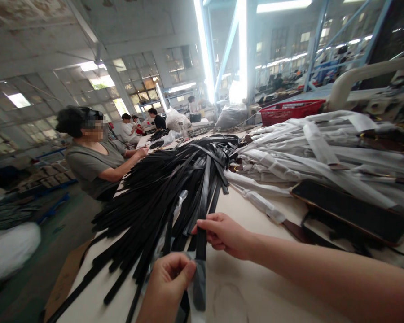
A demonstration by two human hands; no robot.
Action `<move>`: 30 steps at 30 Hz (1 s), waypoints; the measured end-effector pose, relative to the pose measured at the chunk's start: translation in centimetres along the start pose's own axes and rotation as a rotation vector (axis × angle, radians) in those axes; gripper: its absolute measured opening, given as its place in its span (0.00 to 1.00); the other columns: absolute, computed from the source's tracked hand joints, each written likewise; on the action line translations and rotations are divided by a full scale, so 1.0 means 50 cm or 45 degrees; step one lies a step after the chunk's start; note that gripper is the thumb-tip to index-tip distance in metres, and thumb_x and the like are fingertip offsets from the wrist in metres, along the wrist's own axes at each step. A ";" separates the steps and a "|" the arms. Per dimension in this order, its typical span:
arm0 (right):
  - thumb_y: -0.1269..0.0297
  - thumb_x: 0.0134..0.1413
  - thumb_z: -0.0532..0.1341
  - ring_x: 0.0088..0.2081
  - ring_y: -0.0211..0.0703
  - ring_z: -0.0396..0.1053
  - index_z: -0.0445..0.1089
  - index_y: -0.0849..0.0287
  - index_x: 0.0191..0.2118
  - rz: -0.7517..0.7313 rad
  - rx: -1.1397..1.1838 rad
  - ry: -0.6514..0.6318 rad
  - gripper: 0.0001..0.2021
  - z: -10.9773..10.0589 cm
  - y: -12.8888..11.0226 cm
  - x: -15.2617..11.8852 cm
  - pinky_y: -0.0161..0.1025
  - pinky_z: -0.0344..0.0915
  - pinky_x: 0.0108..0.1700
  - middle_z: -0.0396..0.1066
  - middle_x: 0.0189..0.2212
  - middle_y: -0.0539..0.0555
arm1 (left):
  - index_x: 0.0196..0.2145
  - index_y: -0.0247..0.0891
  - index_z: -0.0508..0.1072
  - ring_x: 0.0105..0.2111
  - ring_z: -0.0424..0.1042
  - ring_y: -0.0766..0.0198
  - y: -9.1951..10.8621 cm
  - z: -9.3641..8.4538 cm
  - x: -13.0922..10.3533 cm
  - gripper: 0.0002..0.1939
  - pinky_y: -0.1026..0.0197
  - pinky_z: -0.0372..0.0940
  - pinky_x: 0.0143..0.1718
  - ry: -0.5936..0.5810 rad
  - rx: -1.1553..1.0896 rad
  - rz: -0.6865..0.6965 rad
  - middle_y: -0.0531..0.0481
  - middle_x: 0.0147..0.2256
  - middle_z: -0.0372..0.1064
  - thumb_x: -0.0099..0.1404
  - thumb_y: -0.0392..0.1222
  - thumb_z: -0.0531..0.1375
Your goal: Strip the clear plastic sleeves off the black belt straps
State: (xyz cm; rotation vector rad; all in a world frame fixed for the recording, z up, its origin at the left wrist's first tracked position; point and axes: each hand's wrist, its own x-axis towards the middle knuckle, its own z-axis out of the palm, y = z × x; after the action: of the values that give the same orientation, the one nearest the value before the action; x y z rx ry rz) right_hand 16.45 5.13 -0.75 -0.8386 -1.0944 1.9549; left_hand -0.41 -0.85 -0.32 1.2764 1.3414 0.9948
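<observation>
One black strap (202, 202) runs from the pile toward me, its near end lying inside a clear plastic sleeve (199, 296). My right hand (227, 234) is closed on this strap, thumb on top, a little above the sleeve's mouth. Lower down and to the left, my left hand (168, 282) pinches the edge of the plastic sleeve between thumb and fingers. Beside both hands spreads a large heap of black straps (148, 193), some ends reaching over the near left side of the table (242, 287).
Straps wrapped in white material (289, 152) are piled on the right, near a dark flat padded board (350, 211). Behind them stand a red basket (289, 111) and a pale machine arm (357, 80). Across the table at left, another person (90, 157) handles straps.
</observation>
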 end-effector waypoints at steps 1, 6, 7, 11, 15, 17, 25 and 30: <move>0.49 0.48 0.65 0.13 0.26 0.41 0.69 0.64 0.27 -0.071 -0.103 -0.016 0.19 0.007 0.007 -0.005 0.30 0.35 0.16 0.50 0.11 0.40 | 0.16 0.35 0.63 0.19 0.49 0.71 -0.002 0.000 0.001 0.28 0.67 0.43 0.22 0.032 -0.019 -0.009 0.57 0.16 0.51 0.46 0.63 0.67; 0.45 0.46 0.66 0.16 0.27 0.47 0.70 0.64 0.25 -0.272 -0.349 -0.193 0.22 0.017 0.022 -0.018 0.31 0.40 0.18 0.54 0.13 0.43 | 0.17 0.35 0.64 0.20 0.50 0.71 -0.007 -0.014 0.003 0.27 0.67 0.44 0.22 0.109 -0.023 0.079 0.56 0.19 0.55 0.48 0.63 0.65; 0.44 0.46 0.66 0.16 0.27 0.46 0.72 0.64 0.30 -0.221 -0.224 -0.173 0.23 0.009 0.016 -0.013 0.31 0.39 0.18 0.53 0.13 0.42 | 0.17 0.35 0.64 0.20 0.49 0.71 -0.007 -0.016 0.002 0.27 0.67 0.44 0.22 0.074 0.011 0.106 0.57 0.19 0.53 0.49 0.63 0.65; 0.47 0.46 0.67 0.15 0.27 0.38 0.73 0.65 0.36 -0.145 0.285 0.099 0.23 -0.026 -0.012 0.011 0.30 0.34 0.18 0.46 0.11 0.38 | 0.16 0.35 0.63 0.19 0.47 0.71 -0.013 -0.016 -0.001 0.28 0.65 0.41 0.22 -0.032 0.127 0.156 0.58 0.18 0.48 0.51 0.64 0.63; 0.47 0.45 0.68 0.15 0.27 0.45 0.74 0.66 0.31 -0.289 -0.063 -0.085 0.22 -0.003 0.003 -0.004 0.30 0.40 0.18 0.53 0.12 0.42 | 0.18 0.35 0.64 0.19 0.47 0.72 -0.010 -0.015 0.002 0.27 0.66 0.42 0.22 0.057 0.032 0.103 0.58 0.17 0.49 0.50 0.64 0.64; 0.47 0.44 0.69 0.16 0.28 0.52 0.74 0.66 0.34 -0.315 -0.248 -0.273 0.23 0.013 0.011 -0.016 0.29 0.46 0.18 0.59 0.15 0.45 | 0.19 0.34 0.65 0.19 0.48 0.72 -0.003 -0.017 0.001 0.27 0.66 0.42 0.22 0.072 -0.035 0.082 0.58 0.17 0.50 0.49 0.63 0.65; 0.48 0.44 0.69 0.14 0.25 0.41 0.70 0.65 0.30 -0.333 0.136 0.021 0.21 -0.015 -0.017 -0.003 0.29 0.36 0.16 0.49 0.11 0.39 | 0.18 0.35 0.63 0.18 0.46 0.73 0.008 -0.013 -0.004 0.27 0.67 0.39 0.21 0.006 -0.031 -0.015 0.60 0.15 0.48 0.48 0.63 0.66; 0.49 0.46 0.68 0.14 0.27 0.52 0.71 0.64 0.33 -0.309 -0.221 -0.318 0.20 0.007 0.005 -0.023 0.28 0.45 0.16 0.63 0.15 0.45 | 0.20 0.35 0.64 0.18 0.49 0.73 0.004 -0.024 0.001 0.27 0.68 0.44 0.20 0.120 -0.142 -0.020 0.58 0.17 0.54 0.47 0.63 0.67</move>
State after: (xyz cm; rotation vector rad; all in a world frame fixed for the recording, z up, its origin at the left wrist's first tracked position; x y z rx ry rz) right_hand 16.68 3.96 -0.59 -0.5284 -1.4574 1.8111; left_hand -1.58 -0.72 0.06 1.1454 1.3461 1.1151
